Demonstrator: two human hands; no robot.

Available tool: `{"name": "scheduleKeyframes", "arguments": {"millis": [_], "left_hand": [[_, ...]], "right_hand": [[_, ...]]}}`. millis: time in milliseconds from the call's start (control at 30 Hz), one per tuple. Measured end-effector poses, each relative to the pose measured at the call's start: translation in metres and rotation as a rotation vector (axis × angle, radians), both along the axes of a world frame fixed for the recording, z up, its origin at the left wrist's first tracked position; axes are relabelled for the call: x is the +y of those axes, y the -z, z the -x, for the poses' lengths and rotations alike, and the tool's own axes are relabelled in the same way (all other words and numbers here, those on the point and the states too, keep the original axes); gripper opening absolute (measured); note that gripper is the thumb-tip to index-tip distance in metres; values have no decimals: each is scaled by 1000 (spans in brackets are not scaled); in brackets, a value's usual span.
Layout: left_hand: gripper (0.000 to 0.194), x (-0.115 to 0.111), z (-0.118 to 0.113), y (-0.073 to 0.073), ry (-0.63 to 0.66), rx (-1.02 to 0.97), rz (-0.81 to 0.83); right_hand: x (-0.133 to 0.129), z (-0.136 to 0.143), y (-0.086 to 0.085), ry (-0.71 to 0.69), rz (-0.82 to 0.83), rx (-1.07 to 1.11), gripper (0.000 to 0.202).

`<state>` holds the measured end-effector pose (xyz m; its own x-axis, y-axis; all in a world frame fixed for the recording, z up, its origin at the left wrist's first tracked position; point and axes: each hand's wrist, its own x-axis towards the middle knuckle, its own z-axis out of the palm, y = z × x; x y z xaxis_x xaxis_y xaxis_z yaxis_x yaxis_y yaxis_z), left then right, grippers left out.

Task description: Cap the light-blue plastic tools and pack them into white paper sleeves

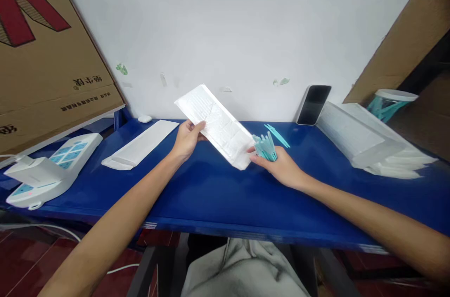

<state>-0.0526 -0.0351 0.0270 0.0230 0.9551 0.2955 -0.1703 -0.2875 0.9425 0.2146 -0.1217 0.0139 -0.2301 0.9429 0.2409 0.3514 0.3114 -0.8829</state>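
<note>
My left hand [189, 138] grips a long white plastic pouch [218, 121] by its edge, thumb on top. The pouch is tilted above the table, its lower end near my right hand. In my right hand [279, 163] is a bunch of thin teal plastic sticks [265, 146], fingers closed round them. Their exact kind is too small to tell. My right fingertips are at the pouch's lower corner; whether they pinch it I cannot tell. Just beyond that hand, a few loose teal sticks [277, 135] lie on the blue table [211, 198].
Another white pouch [140, 144] lies flat at left, near a power strip [73, 156] with a plugged-in charger [37, 173]. At right are a stack of white pouches [369, 142], a phone [314, 105] leaning on the wall, and a clear cup [392, 102] of teal sticks.
</note>
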Motion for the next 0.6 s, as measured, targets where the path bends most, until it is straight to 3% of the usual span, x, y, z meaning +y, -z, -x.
{"name": "scheduleKeyframes", "arguments": {"millis": [100,200,300,400,500,600], "left_hand": [[45,-8,-7,0,165,-23,37],[42,-13,-10,2,242,-32,75],[42,-15,-10,4,254,-49,44],[46,-17,-10,8,297,-19,34],[39,-17,-9,11,369,162,48],[37,-24,-8,9,278,537,-65]], "right_hand": [[4,-3,-1,29,29,-3,41],[8,-8,1,99,36,3,37],[10,-11,0,177,216,108,43],[11,-13,-3,147,438,298,45],[13,-14,-3,56,517,496,36],[17,-15,-1,40,468,647,54]]}}
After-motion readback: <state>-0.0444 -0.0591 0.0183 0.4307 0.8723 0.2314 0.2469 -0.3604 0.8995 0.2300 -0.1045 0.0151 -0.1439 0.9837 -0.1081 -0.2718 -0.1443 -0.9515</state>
